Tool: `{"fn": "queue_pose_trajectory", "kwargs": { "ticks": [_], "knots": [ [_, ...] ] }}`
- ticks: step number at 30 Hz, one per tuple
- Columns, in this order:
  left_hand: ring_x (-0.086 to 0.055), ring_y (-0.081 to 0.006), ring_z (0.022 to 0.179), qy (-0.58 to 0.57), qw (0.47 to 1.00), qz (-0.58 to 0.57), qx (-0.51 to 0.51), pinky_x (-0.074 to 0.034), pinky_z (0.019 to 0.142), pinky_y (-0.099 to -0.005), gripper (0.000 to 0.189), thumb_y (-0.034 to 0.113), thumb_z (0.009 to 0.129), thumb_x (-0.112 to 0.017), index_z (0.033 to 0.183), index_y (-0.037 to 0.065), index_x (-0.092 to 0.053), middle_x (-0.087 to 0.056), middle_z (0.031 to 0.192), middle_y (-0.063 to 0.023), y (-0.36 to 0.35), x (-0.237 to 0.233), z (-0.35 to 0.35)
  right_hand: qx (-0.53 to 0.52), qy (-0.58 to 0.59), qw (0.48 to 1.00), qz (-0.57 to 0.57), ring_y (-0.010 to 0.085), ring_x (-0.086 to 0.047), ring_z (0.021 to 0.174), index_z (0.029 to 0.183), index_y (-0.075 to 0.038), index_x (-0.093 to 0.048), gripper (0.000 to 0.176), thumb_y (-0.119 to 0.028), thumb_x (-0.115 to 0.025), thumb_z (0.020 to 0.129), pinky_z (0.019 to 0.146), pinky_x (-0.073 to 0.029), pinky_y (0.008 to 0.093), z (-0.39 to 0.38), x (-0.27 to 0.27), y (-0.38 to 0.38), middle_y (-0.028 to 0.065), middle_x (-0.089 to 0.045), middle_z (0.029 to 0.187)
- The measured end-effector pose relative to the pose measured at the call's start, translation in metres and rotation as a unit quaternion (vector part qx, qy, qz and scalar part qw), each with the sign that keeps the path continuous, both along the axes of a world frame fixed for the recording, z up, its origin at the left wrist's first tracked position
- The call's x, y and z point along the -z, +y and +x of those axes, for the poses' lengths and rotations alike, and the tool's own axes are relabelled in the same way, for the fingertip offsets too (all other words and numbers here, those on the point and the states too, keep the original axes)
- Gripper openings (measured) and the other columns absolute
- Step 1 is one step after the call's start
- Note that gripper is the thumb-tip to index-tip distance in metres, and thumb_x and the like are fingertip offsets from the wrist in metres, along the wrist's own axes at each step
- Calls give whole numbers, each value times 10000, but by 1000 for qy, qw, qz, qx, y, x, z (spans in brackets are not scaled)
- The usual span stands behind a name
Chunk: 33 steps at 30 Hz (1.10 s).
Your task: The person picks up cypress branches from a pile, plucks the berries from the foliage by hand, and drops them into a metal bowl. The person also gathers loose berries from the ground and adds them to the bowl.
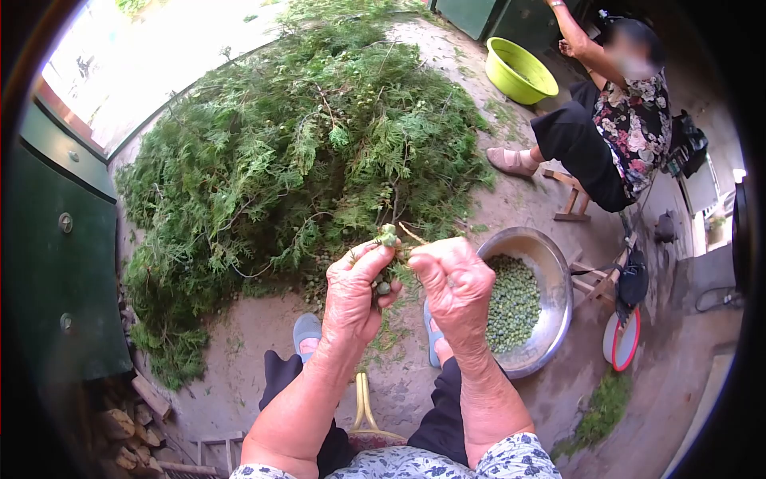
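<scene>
Cones (387, 235) in hand, up above the floor (255, 323)
Left hand (355, 291) has them pinched, right hand (456, 279) is clenched on a twig (412, 233); bowl (556, 295) stands near the right foot (435, 339), branches (303, 144) piled out to the floor's far edge.

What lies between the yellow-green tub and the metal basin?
In the head view, the other person's pinkish shoe rests on the floor between the yellow-green tub and the metal basin, with scattered green sprigs nearer the tub.
</scene>
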State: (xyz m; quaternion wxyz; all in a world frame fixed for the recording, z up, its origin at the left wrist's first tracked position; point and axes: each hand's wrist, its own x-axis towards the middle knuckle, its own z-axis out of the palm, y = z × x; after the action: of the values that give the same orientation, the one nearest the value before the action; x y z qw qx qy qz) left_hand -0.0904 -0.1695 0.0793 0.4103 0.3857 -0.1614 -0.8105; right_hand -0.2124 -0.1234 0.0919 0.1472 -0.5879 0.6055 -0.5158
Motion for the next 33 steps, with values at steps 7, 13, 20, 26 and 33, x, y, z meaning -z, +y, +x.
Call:
{"fn": "queue_pose_trajectory", "kwargs": {
  "ticks": [7,13,20,26,33],
  "knots": [
    [-539,-49,595,-77,995,-53,38,-395,437,-176,106,125,837,-634,910,50,-655,-613,782,12,7,-3,-5,70,-19,996,-44,200,-618,745,897,-29,-652,130,-34,-698,775,646,-493,288,-10,0,-1,73,-623,829],
    [-580,-53,629,-98,990,-88,55,-437,467,-177,108,109,835,-631,920,48,-656,-623,773,11,9,-3,-7,77,47,995,39,228,-609,817,960,-16,-654,225,-103,-718,762,705,-492,311,-19,-15,2,98,-603,888],
    [-559,-64,564,-105,982,-136,74,-427,447,-187,120,86,813,-637,889,-5,-658,-629,721,-17,13,3,-10,-8,-55,997,48,154,-567,729,941,-19,-658,205,-118,-713,771,660,-468,272,-14,-3,1,56,-586,810],
    [-557,-84,573,-71,988,-98,98,-432,474,-214,154,101,739,-640,841,-13,-657,-627,707,-36,13,-3,-9,8,-269,956,113,103,-548,632,883,-31,-638,151,-175,-599,900,560,-431,227,-19,1,5,20,-576,732],
    [-588,-125,637,-7,995,-36,88,-460,495,-245,147,106,730,-617,833,2,-639,-634,762,-60,7,1,-6,-39,-566,813,130,49,-528,623,1091,-21,-552,239,-203,-550,936,529,-413,169,-27,2,1,10,-608,820]
  ]
}}
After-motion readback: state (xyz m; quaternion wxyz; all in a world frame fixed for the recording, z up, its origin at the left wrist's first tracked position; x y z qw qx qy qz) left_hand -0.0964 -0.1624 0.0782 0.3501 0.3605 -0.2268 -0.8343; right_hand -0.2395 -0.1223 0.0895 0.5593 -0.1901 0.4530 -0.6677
